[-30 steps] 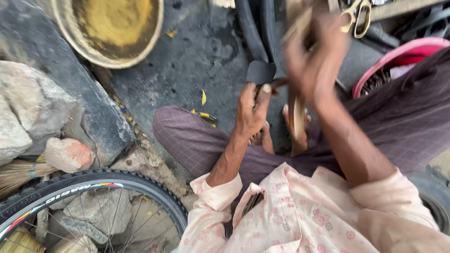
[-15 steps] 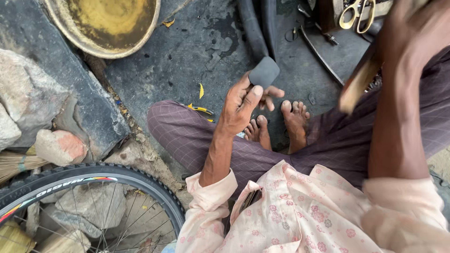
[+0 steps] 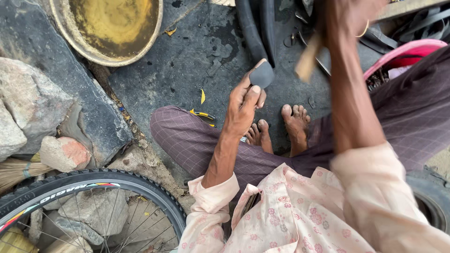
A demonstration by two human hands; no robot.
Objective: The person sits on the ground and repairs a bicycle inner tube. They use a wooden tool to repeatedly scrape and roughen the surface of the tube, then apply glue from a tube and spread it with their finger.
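Black rubber patch [image 3: 261, 75] is sitting pinched in the left hand [image 3: 243, 105] at 12 o'clock from the bare feet [image 3: 281, 126], while the right hand [image 3: 349, 18] is gripping a blurred wooden handle [image 3: 307, 58] raised at 1 o'clock, so it's probably the patch-prep step, needing a steady hold.

Dark ground [image 3: 187, 70] under metal basin [image 3: 63, 28]

My left hand [image 3: 244, 105] pinches a dark rubber patch [image 3: 261, 75] above my bare feet [image 3: 281, 126]; my right hand [image 3: 344, 18], blurred, grips a wooden handle [image 3: 308, 58].
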